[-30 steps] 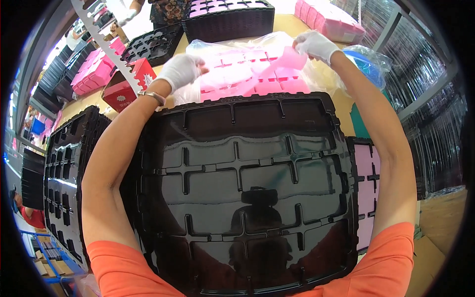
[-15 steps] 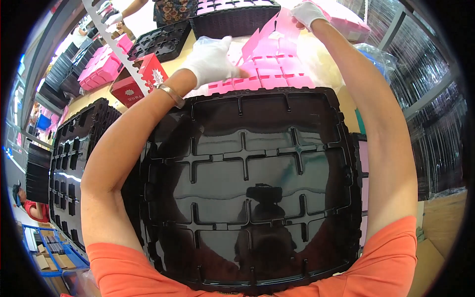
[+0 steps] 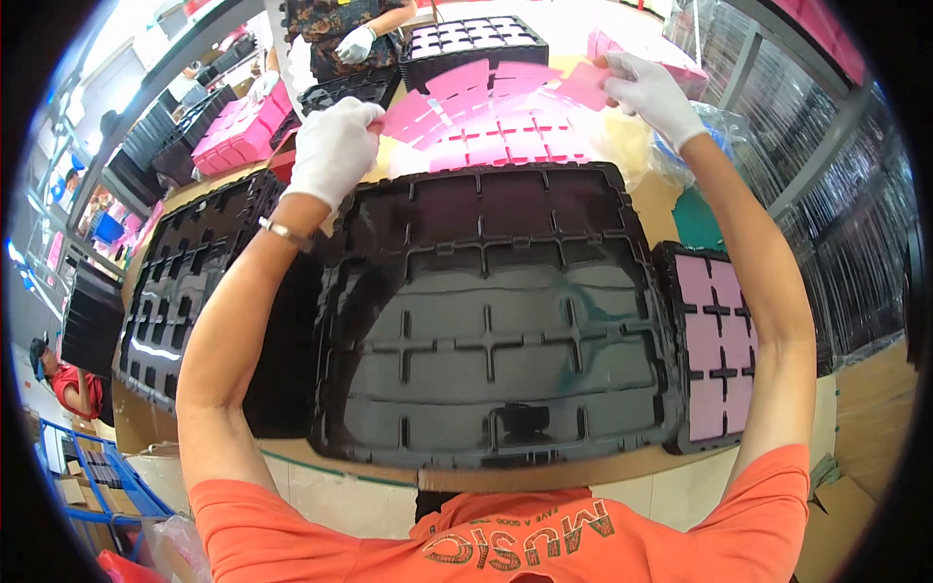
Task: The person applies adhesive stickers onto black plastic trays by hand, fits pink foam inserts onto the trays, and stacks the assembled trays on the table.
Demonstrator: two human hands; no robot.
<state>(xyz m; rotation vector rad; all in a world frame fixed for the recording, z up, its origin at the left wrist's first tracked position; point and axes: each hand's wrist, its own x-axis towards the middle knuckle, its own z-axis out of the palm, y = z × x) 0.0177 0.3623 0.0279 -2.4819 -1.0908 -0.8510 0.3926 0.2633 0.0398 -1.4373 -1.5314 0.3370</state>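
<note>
A large black plastic tray [image 3: 491, 287] with low cross-shaped ridges lies right in front of me, its glossy surface bare. Beyond its far edge, a strip of thin pink sheet [image 3: 465, 85] with slots spreads out in a fan. My left hand [image 3: 335, 154], in a white glove, is closed on the strip's left end. The strip's right end is pinched between the fingers of my gloved right hand [image 3: 653, 95]. Below the raised strip sits a pink slotted grid [image 3: 515, 136], at the tray's far side.
Stacked black trays [image 3: 190, 291] stand at the left. On the right is a black tray [image 3: 674, 335] with pale pink cells. Another black tray [image 3: 476, 70] stands at the back, near a person's gloved hand [image 3: 356, 45]. Plastic-wrapped stacks [image 3: 846, 223] fill the far right.
My left hand has moved left and nearer, and my right hand slightly nearer; the pink strip now fans out between them. My view has shifted back, showing the large tray's near edge.
</note>
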